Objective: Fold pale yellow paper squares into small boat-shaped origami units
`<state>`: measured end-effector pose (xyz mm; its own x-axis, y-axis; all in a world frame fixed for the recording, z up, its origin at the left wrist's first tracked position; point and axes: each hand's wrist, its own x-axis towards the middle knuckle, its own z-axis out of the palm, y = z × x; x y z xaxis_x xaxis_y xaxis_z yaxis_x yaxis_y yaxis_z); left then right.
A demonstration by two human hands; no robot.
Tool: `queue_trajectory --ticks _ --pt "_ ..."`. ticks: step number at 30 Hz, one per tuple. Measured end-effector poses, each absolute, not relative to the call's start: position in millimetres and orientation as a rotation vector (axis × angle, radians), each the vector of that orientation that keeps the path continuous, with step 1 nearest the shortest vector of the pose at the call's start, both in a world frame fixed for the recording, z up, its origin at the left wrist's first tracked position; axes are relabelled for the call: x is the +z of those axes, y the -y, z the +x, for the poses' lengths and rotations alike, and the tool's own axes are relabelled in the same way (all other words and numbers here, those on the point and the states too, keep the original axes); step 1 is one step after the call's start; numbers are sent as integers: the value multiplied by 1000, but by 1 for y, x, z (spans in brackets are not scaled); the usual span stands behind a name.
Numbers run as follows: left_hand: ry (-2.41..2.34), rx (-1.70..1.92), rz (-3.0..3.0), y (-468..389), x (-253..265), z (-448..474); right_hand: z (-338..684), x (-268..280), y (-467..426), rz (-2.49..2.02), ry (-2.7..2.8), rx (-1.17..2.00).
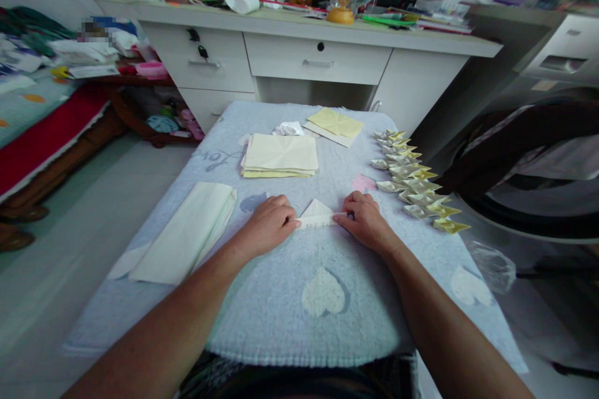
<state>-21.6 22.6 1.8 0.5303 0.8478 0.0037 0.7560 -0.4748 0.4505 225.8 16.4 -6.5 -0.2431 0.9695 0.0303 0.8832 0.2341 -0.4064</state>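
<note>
A small folded sheet of white paper (pixel 317 214), with a pointed top and a straight strip along its lower edge, lies over the blue tablecloth (pixel 276 312). My left hand (pixel 271 222) pinches its left end between thumb and fingers. At its right end, my right hand (pixel 364 217) pinches the paper the same way. Beyond my hands sits a stack of cream and yellow paper (pixel 281 154). Rows of folded paper boats (pixel 416 177) stand to the right of my right hand. A long folded bundle of pale paper (pixel 189 234) lies left of my left hand.
Two loose sheets (pixel 334 124) and a crumpled white tissue (pixel 289 129) lie at the table's far side. Behind stands a white desk (pixel 318 56) crowded with bottles and small items. A washing machine (pixel 556 62) is at right, a bed (pixel 47 131) at left.
</note>
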Motion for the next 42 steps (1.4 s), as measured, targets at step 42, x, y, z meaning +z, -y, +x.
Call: queue_trajectory --ticks 42 --pt "-959 274 2639 -10 -6 -7 226 -4 -19 -1946 2152 430"
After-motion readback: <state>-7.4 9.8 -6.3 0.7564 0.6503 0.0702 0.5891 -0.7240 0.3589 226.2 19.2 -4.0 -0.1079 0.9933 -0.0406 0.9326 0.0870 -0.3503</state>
